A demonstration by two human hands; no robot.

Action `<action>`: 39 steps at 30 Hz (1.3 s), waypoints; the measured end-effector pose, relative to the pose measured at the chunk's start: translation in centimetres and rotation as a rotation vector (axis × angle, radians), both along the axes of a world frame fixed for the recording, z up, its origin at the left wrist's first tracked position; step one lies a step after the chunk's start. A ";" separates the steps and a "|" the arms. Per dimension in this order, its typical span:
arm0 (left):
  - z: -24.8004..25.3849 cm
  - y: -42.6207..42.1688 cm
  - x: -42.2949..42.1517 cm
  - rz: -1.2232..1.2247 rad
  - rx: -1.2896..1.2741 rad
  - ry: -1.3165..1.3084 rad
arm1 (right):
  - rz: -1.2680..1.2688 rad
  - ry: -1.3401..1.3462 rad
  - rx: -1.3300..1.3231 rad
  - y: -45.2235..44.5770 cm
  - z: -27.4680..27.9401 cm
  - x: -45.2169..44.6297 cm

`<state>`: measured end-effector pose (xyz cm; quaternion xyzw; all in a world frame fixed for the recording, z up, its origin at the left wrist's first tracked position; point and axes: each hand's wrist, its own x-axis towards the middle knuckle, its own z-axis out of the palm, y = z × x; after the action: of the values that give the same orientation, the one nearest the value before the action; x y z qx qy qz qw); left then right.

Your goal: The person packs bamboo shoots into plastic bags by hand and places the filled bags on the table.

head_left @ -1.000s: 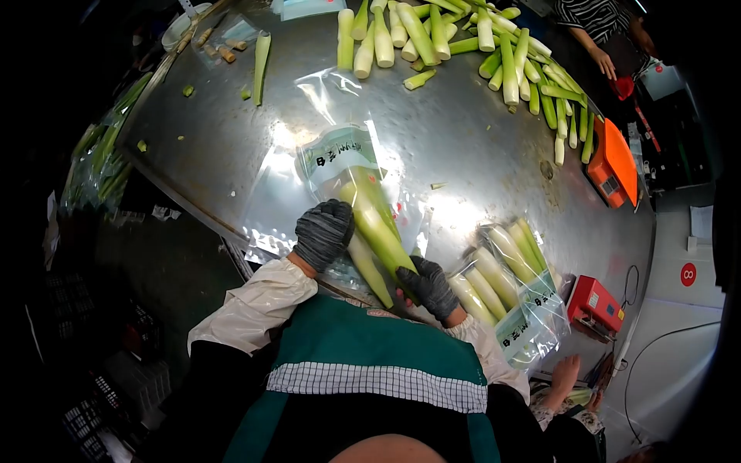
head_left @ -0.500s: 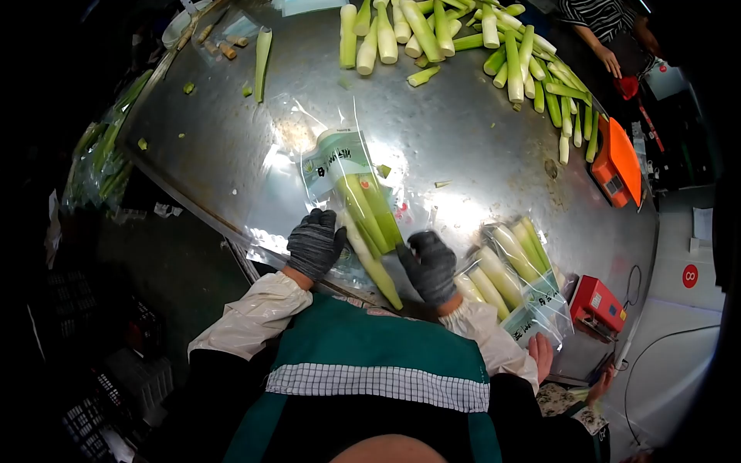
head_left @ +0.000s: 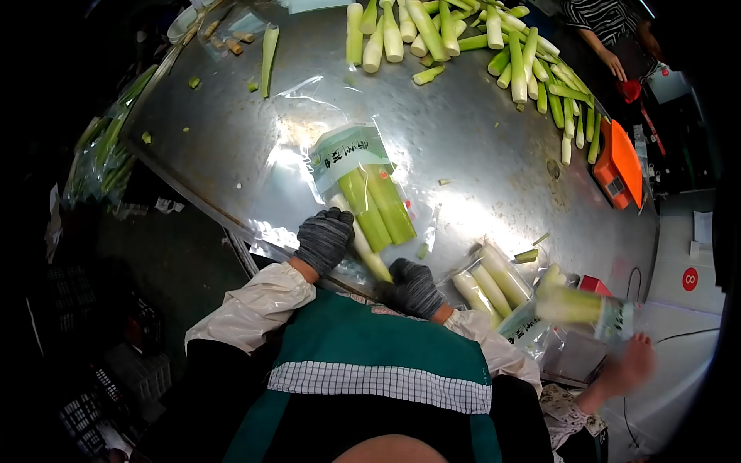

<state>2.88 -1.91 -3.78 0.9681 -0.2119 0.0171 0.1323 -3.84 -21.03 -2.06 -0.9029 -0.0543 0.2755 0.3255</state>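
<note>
Middle bag (head_left: 347,153): two green stalks (head_left: 364,210); right bag (head_left: 522,327): three pale. I can't tell if left hand (head_left: 326,241) or right hand (head_left: 415,288) fingers grip.

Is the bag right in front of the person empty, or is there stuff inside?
Not empty: green stalks show inside the clear bag, below its printed label. I cannot tell if it is sealed.

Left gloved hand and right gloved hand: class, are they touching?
Apart: the head view shows the left hand and right hand separated, with a stalk visible between them.
</note>
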 end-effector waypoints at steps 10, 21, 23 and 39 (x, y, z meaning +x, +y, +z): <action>1.6 -1.0 0.1 -0.094 -0.003 -0.011 | -0.514 0.007 0.596 2.3 -0.3 3.7; 1.1 -0.4 0.5 -0.069 -0.015 -0.071 | -0.232 0.461 0.312 3.2 -0.7 5.2; 1.1 -0.3 0.4 -0.069 -0.009 -0.066 | -0.290 0.505 0.394 3.7 -2.0 4.5; 2.3 -0.6 1.0 -0.131 -0.052 0.006 | -0.098 -0.259 0.125 5.0 -3.7 7.6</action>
<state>3.91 -2.51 -1.43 0.9485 -0.2739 0.0108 0.1588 3.77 -16.00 -5.80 -0.9104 -0.0687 0.1365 0.3845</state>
